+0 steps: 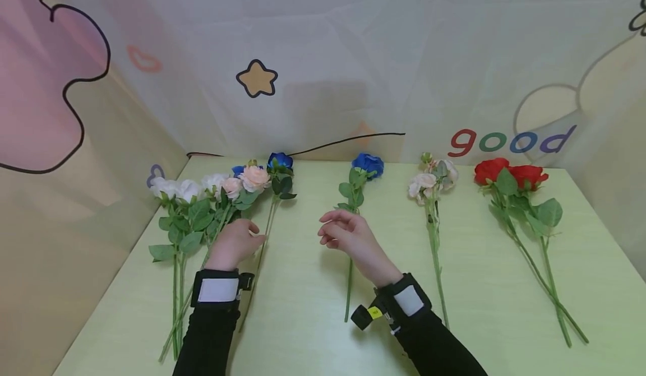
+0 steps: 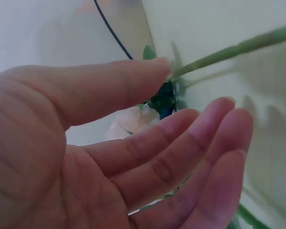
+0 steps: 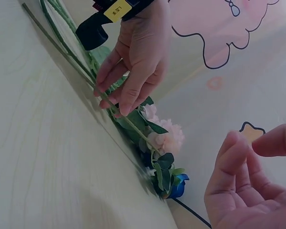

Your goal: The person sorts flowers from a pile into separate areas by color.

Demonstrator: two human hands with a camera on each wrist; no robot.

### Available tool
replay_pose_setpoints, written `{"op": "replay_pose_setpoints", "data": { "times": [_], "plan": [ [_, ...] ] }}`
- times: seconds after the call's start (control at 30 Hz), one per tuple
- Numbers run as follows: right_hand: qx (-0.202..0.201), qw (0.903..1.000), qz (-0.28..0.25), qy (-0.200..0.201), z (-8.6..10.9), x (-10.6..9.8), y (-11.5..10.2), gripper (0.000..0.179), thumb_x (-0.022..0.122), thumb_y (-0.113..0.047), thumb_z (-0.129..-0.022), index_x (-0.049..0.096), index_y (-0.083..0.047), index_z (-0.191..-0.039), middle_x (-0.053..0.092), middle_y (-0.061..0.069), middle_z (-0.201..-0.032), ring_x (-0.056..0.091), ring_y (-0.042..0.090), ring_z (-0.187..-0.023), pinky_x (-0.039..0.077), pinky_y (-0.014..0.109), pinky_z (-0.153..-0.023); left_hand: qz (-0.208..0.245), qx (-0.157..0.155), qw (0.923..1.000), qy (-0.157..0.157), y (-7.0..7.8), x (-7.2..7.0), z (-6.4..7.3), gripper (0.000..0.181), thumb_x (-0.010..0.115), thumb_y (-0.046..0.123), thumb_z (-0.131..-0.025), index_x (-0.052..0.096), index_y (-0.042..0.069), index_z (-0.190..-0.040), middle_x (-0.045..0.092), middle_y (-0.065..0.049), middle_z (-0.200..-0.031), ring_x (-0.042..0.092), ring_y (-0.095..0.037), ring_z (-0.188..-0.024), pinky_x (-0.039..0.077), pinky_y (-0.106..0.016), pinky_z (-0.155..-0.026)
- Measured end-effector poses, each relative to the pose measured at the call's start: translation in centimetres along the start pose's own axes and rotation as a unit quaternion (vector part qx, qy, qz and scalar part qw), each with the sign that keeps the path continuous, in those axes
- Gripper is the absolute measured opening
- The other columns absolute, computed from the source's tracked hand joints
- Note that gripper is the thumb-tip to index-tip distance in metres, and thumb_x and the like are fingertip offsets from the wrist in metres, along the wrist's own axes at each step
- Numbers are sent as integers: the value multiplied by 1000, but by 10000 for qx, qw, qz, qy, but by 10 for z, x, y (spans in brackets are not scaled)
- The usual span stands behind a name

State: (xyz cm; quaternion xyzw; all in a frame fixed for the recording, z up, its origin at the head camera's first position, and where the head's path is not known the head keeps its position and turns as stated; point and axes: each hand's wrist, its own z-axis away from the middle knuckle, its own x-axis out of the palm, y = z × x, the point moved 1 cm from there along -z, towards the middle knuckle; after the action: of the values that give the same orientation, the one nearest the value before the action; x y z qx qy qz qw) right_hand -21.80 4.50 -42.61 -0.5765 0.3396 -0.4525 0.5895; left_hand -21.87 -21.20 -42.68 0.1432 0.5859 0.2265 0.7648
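Observation:
In the head view my left hand (image 1: 234,243) hovers at the left bunch, its thumb close to the stem of a blue rose (image 1: 280,161). The left wrist view has thumb and fingers apart, with the green stem (image 2: 238,49) running behind the thumb tip; whether they touch is unclear. White roses (image 1: 188,190) and pale pink roses (image 1: 254,178) lie beside it, their stems partly covered by the hand. My right hand (image 1: 355,244), fingers loosely bent and holding nothing, is above the stem of another blue rose (image 1: 370,165), hiding part of it.
Farther right on the pale table (image 1: 393,241) lie faded pink flowers (image 1: 423,185) and two red roses (image 1: 527,175) with crossed stems. A printed cloth (image 1: 323,45) hangs behind the table and along its sides. Each wrist wears a black strap with a camera.

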Motion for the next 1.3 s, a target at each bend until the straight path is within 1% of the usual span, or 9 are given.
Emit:
{"op": "replay_pose_setpoints", "data": {
  "times": [0.17, 0.27, 0.4, 0.5, 0.67, 0.83, 0.93, 1.1, 1.3],
  "plan": [
    [41, 9999, 112, -41, 1, 0, 1, 21, 53, -8, -101, 57, 3, -119, 68, -5, -87, 65, 11, -82, 55, 23, -80, 36, -107, 9997, -233, 0, 6, -4, 36, 63, 27, -97, 66, -3, -118, 71, -21, -113, 68, -30, -92, 53, -40, -72],
    [52, 9999, 142, -43, 1, 0, 1, 23, 53, -8, -102, 56, 4, -120, 68, -4, -88, 65, 11, -82, 56, 24, -81, 22, -96, 9996, -276, 0, 8, -5, 35, 64, 26, -97, 67, -3, -116, 71, -20, -113, 68, -30, -93, 54, -40, -73],
    [48, 9999, 152, -16, 2, -3, 1, 23, 53, -8, -102, 56, 4, -121, 68, -3, -89, 65, 12, -83, 56, 26, -82, -7, 30, 9997, -236, 0, 9, -6, 34, 64, 25, -97, 69, -3, -115, 72, -19, -113, 68, -31, -95, 55, -42, -75],
    [39, 9999, 126, -16, 2, -4, 0, 23, 52, -8, -102, 56, 4, -121, 68, -3, -89, 65, 12, -83, 55, 25, -82, 76, 164, 9995, -260, 0, 9, -7, 33, 62, 25, -98, 70, -2, -116, 73, -16, -107, 68, -27, -90, 53, -38, -72],
    [30, 10000, 74, -31, 2, -8, -1, 22, 52, -9, -102, 56, 3, -120, 67, -4, -89, 65, 12, -83, 55, 23, -81, 568, 289, 9973, -358, 2, 10, -9, 29, 60, 20, -99, 69, -2, -115, 74, -12, -95, 67, -19, -77, 49, -30, -65],
    [5, 10000, 81, -40, 2, -10, -2, 21, 52, -9, -103, 56, 3, -120, 67, -4, -89, 64, 11, -83, 55, 23, -81, 1183, 317, 9915, -439, 6, 12, -10, 24, 60, 13, -99, 68, -5, -113, 73, -13, -91, 69, -16, -74, 55, -29, -67],
    [-17, 10000, 93, -23, 3, -11, -4, 21, 51, -9, -103, 56, 2, -119, 67, -4, -90, 64, 11, -84, 55, 24, -82, 1304, 400, 9896, -464, 8, 13, -10, 24, 59, 12, -99, 68, -6, -112, 73, -14, -91, 68, -16, -74, 57, -30, -69],
    [-46, 9999, 126, 15, 3, -14, -5, 23, 51, -9, -103, 55, 4, -121, 65, -3, -91, 64, 11, -86, 56, 26, -84, 1273, 534, 9895, -437, 9, 13, -11, 22, 59, 12, -100, 68, -4, -111, 73, -13, -90, 67, -15, -73, 53, -27, -66],
    [-63, 9999, 108, 51, 3, -18, -6, 22, 51, -9, -103, 57, 4, -120, 65, -3, -92, 63, 11, -86, 56, 26, -84, 1527, 620, 9853, -455, 13, 9, -9, 21, 59, 11, -100, 68, -5, -111, 74, -15, -93, 67, -15, -76, 58, -31, -72]
  ]
}}
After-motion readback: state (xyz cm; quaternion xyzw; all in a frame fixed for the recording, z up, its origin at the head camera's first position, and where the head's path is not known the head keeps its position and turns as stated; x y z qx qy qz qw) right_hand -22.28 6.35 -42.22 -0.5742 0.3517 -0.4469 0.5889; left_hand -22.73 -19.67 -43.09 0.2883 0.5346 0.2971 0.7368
